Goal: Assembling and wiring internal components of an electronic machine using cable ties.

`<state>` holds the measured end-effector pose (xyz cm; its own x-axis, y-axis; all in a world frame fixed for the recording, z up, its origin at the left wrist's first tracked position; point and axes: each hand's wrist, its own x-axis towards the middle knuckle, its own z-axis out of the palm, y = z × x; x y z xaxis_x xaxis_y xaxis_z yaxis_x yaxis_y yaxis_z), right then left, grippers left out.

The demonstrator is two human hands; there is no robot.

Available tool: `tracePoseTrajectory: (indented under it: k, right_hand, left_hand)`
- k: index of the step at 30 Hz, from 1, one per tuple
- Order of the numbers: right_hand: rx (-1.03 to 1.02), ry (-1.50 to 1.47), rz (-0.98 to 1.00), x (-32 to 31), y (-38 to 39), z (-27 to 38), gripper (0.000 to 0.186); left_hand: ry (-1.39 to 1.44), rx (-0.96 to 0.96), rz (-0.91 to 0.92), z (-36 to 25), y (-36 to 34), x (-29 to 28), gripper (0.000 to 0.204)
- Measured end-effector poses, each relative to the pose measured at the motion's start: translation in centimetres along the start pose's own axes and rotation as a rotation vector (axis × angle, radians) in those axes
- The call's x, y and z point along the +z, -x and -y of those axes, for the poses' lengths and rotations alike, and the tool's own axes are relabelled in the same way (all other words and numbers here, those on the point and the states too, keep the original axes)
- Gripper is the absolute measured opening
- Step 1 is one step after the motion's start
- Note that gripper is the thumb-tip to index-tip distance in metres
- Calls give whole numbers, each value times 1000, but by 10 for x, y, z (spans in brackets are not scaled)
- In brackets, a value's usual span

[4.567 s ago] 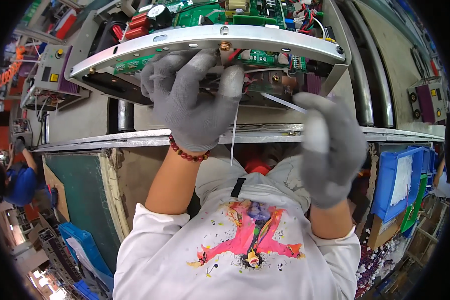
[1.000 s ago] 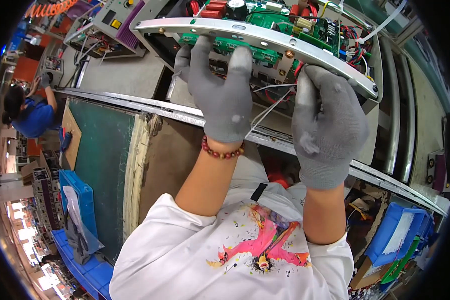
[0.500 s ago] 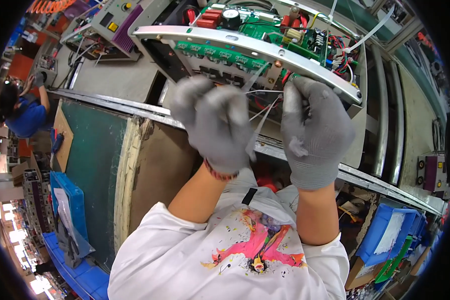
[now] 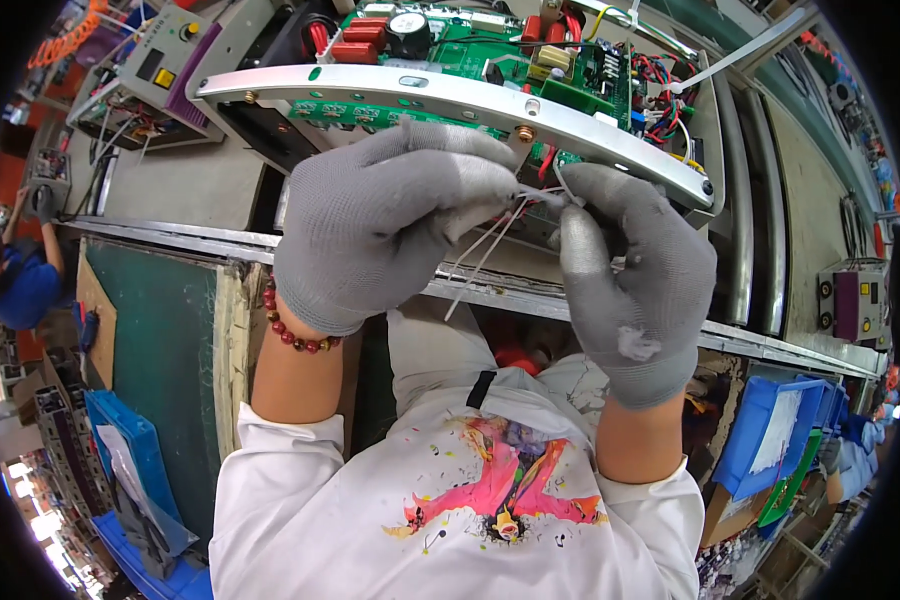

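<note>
Both of my hands wear grey knit gloves with worn, whitish fingertips. My left hand (image 4: pixel 370 225) is closed in a pinch on a white cable tie (image 4: pixel 542 196) in front of an open electronics chassis (image 4: pixel 420 85). Just to its right, my right hand (image 4: pixel 638 275) pinches the other end of that tie, thumb against forefinger. Thin white strands (image 4: pixel 485 250) hang below the left fingertips. Behind the fingers, a red wire (image 4: pixel 547 163) runs down under the chassis's metal rail. A green circuit board (image 4: pixel 470 50) lies inside the chassis; my fingers partly hide its lower front.
Another open unit (image 4: pixel 155 75) stands on the bench at the left. Metal rollers (image 4: pixel 765 210) run along the right, with a purple-sided box (image 4: pixel 860 303) beyond. Blue bins (image 4: pixel 770 435) sit at lower right. A person in blue (image 4: pixel 25 280) works at far left.
My left hand, blurred before, has come up and closed on the tie beside my right fingertips. The right hand stays nearly in place. The whole view has shifted slightly.
</note>
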<state>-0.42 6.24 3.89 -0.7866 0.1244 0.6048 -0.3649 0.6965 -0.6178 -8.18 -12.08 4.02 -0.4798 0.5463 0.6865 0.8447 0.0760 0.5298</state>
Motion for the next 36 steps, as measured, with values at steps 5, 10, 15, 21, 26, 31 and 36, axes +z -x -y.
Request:
tracePoseTrajectory:
  k: [5,10,15,21,26,31,36]
  right_hand:
    - [217,-188,71,-4,-3,0,13]
    - [193,-175,92,-4,0,-4,14]
    - [247,-183,151,-7,0,2,23]
    - [182,-122,231,-11,-3,1,19]
    - [114,-246,245,-11,-1,-5,19]
    - [-203,-50,27,2,7,-9,17]
    - [-109,-71,41,1,12,-1,15]
  left_hand:
    - [-130,-66,18,-2,-3,1,17]
    - [-139,-80,11,-3,-2,5,20]
    - [-152,-44,9,-4,-4,7,19]
    - [-151,-35,20,-5,-5,13,20]
    - [60,-244,-175,-15,7,32,26]
    - [-325,61,-105,-19,2,26,32]
    - [-514,219,-36,-6,15,20,42]
